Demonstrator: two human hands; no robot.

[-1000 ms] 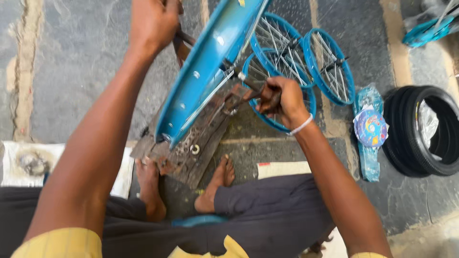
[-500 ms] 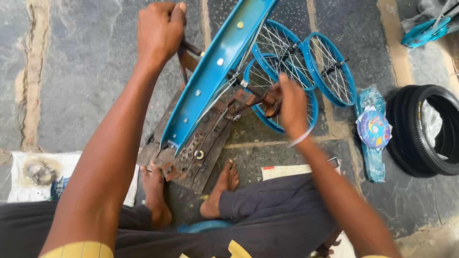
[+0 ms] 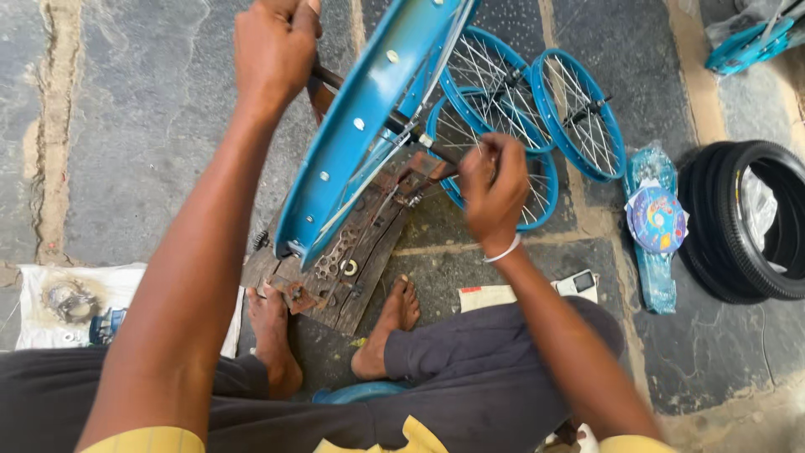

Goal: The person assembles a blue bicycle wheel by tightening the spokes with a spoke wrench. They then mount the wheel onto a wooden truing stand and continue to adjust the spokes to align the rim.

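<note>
The left hand [image 3: 275, 52] is clenched around the top of a dark bar beside the blue bicycle wheel rim [image 3: 369, 126], which stands tilted on edge over a worn wooden board [image 3: 356, 260]. The right hand [image 3: 493, 189] is curled shut near the hub on what looks like a small spoke tool [image 3: 423, 183], though the fingers hide most of it.

Going from the left: a stained white cloth [image 3: 50, 306] lies on the stone floor, then the board with loose washers and small metal parts between the person's bare feet. The rim in hand already carries spokes, so lacing seems done and the work appears to be at tightening or truing. Behind it, three more spoked blue wheels [image 3: 579, 113] lie overlapping on the floor, none with a tyre. Further right sit a blue plastic packet [image 3: 656, 222] and a stack of black tyres [image 3: 746, 222], still unmounted.
</note>
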